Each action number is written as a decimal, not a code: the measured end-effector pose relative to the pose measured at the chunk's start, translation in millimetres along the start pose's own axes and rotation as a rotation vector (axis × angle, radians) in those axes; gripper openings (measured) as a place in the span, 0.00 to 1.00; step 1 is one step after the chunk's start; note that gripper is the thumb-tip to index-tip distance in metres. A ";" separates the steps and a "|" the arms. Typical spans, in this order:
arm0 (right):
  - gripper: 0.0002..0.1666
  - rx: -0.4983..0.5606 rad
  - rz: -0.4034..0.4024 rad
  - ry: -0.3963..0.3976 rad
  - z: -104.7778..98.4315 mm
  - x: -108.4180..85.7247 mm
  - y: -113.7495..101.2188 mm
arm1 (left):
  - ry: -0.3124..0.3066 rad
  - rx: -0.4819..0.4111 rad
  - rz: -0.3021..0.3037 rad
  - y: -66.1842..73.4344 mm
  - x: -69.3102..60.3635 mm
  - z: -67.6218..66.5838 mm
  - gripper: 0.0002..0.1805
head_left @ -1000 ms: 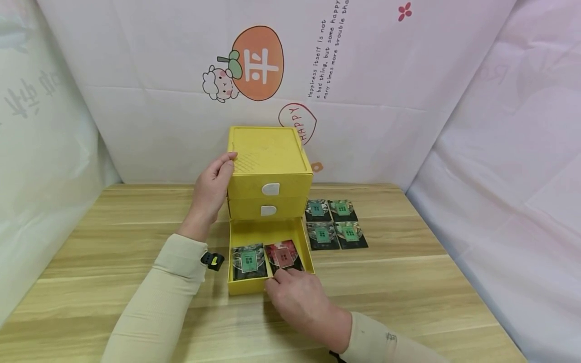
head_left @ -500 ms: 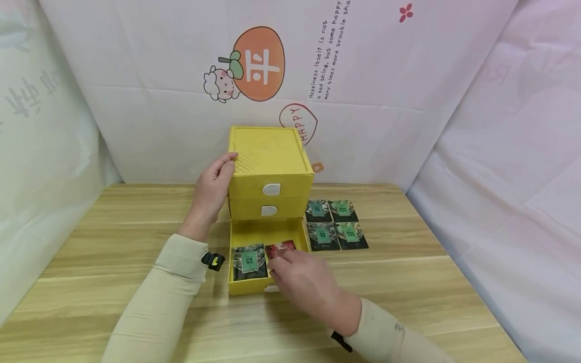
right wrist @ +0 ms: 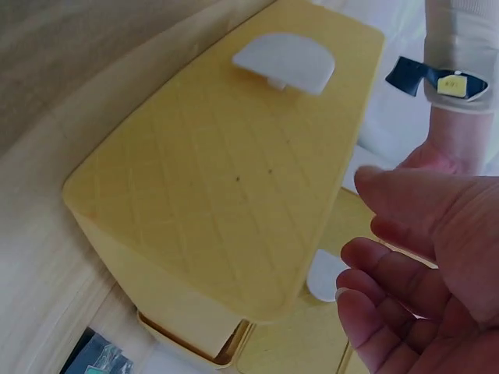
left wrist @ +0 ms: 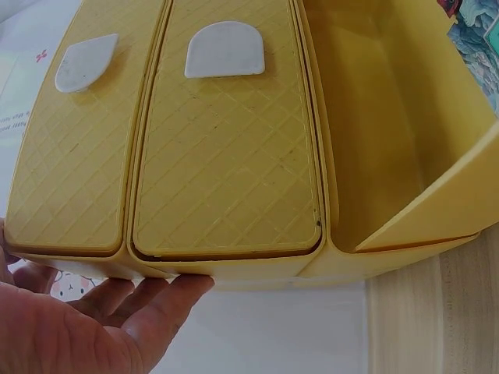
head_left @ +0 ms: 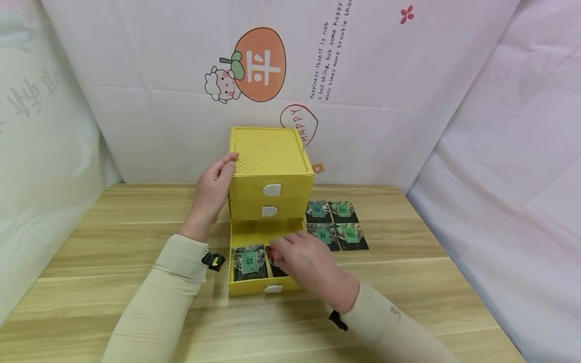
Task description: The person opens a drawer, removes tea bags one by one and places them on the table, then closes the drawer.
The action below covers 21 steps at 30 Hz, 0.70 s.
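Observation:
A yellow drawer box stands on the table with its bottom drawer pulled out. My left hand rests against the box's left side, one fingertip over the top edge; the left wrist view shows its fingers lying along the wall. Inside the drawer lie a green-labelled flat packet and a red-labelled packet, the latter mostly hidden by my right hand. This hand hovers over the drawer's right half. In the right wrist view its thumb and loosely bent fingers are apart, with nothing between them.
Several green-labelled packets lie in a block right of the box. White tabs mark the upper drawers, which are pushed in. A printed white cloth hangs behind the table, and more cloth hangs at both sides.
My right hand has moved from the drawer's front tab up and back over the red packet, covering most of it and uncovering the tab. My left hand stays on the box.

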State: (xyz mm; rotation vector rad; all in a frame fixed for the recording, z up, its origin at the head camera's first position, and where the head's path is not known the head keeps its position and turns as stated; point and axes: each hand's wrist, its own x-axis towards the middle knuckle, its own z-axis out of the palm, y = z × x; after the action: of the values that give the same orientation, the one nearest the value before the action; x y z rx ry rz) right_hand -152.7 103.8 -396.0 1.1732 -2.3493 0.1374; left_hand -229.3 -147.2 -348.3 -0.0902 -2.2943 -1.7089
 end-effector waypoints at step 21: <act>0.33 -0.078 0.046 -0.397 30.7 13.9 23.8 | -0.002 -0.009 0.002 1.8 0.0 0.6 0.29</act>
State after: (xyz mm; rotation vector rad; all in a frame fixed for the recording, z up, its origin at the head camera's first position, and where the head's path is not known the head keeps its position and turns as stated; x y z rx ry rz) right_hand -190.1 99.2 -412.7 1.1960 -2.6950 -0.1880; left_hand -229.0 -146.0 -346.8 -0.0961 -2.2877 -1.7188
